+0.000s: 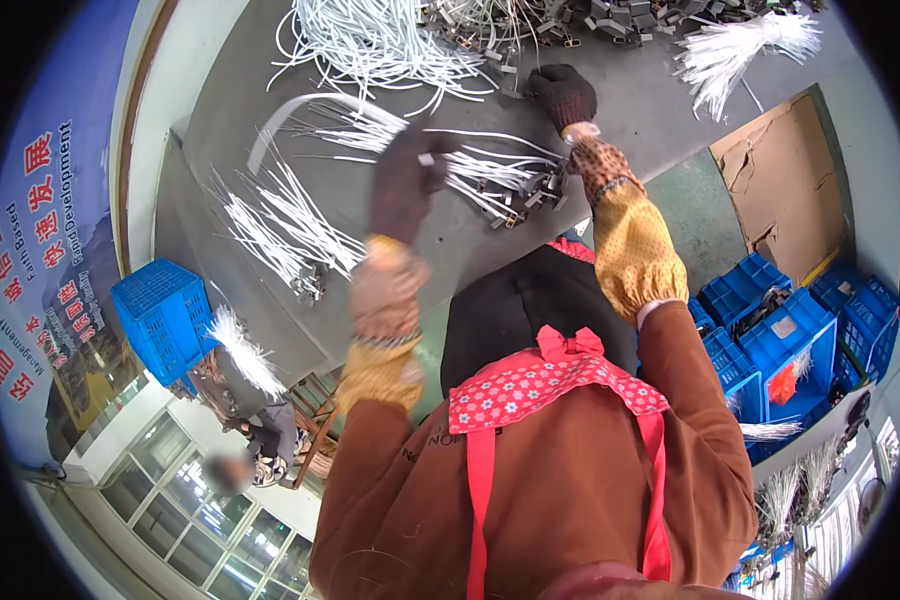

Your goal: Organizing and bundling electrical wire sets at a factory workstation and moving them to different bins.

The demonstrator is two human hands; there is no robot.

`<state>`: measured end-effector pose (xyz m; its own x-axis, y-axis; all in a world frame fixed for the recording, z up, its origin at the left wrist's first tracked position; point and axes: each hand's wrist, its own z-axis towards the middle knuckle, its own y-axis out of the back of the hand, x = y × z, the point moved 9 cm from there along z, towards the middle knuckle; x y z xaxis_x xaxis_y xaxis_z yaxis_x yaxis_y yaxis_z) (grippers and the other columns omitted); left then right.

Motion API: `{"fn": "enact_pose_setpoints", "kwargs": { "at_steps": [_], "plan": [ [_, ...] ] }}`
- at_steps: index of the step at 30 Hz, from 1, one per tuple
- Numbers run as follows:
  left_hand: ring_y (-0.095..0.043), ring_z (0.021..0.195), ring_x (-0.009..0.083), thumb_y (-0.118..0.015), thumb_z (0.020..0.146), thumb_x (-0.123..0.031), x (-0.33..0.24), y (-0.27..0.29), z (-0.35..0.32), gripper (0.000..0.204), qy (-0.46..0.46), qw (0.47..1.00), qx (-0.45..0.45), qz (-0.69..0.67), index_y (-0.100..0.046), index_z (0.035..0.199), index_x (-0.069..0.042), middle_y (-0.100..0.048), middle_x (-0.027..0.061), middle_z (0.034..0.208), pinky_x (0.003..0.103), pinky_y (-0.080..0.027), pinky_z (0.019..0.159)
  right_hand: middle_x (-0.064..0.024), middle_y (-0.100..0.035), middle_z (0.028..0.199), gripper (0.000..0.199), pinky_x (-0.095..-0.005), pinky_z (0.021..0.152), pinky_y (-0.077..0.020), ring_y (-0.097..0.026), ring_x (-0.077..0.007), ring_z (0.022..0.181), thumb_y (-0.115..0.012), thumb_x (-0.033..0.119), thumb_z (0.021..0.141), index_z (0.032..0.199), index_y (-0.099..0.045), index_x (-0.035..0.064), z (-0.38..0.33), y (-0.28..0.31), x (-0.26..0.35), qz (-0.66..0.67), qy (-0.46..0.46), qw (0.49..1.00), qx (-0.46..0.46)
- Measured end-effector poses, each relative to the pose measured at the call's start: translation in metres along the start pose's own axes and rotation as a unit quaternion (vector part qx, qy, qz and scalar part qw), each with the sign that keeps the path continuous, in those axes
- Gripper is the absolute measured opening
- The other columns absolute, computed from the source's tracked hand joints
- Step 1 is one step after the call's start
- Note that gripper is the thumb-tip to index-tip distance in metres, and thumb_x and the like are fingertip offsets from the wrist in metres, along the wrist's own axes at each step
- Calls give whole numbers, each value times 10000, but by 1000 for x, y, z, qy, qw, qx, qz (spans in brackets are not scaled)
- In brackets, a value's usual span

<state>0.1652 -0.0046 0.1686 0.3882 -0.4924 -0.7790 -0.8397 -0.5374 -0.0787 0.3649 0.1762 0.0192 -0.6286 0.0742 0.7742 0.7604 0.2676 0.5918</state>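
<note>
My left hand [406, 185], in a dark knitted glove, is smeared by motion above the middle of the grey table [470, 240]. A blurred white cable [280, 120] arcs from its closed fingers out to the left. Under and beside this hand lies a bundle of white cables [490, 170] with small dark connectors [545, 190] at the right end. My right hand [562, 92], gloved too, has its fingers curled at the near edge of a heap of grey connectors [620, 18]. What those fingers hold is hidden.
A large tangle of white cables [370, 50] lies at the far left, a tied bundle [750, 50] at the far right. Another bundle [280, 230] rests nearer left. Blue crates [165, 315] stand off both table sides, with cardboard [785, 175] at right. Another person [265, 445] is lower left.
</note>
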Motion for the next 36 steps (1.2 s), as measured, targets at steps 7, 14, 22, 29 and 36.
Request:
{"fn": "enact_pose_setpoints", "kwargs": {
  "at_steps": [7,14,22,29,36],
  "plan": [
    [-605,517,207,-553,910,-220,37,-148,94,187,-388,920,-54,7,-664,853,-80,-652,55,663,344,-482,473,-156,-725,909,364,-352,735,-509,-706,-265,866,-633,383,868,1085,-725,106,-104,21,-10,163,-100,980,-49],
    [-660,596,252,-560,908,-149,116,-153,139,121,20,978,-4,-209,-621,924,-47,-686,135,784,397,-536,536,-85,-651,794,305,-315,544,-459,-597,-201,572,-593,-36,749,1025,-696,39,-288,166,-144,87,-141,972,168],
    [-638,617,239,-463,1000,-266,59,-107,158,274,-63,969,21,-238,-597,909,-45,-646,108,738,363,-525,526,-6,-575,759,303,-237,437,-347,-461,-63,486,-494,-51,881,1109,-684,7,-354,257,-225,35,-116,988,96],
    [-639,622,247,-480,1008,-326,72,-109,176,296,-79,946,159,-270,-594,979,-55,-647,123,757,360,-540,539,-9,-549,705,330,-237,462,-331,-487,-72,530,-562,-81,755,1031,-706,28,-334,269,-208,116,-206,968,82],
    [-636,627,248,-540,953,-221,78,-108,18,224,9,974,27,-227,-594,990,-6,-662,120,812,392,-546,571,7,-486,527,212,-236,420,-315,-451,-97,418,-477,125,948,982,-641,-4,-330,186,-196,261,-215,914,225]
  ]
}}
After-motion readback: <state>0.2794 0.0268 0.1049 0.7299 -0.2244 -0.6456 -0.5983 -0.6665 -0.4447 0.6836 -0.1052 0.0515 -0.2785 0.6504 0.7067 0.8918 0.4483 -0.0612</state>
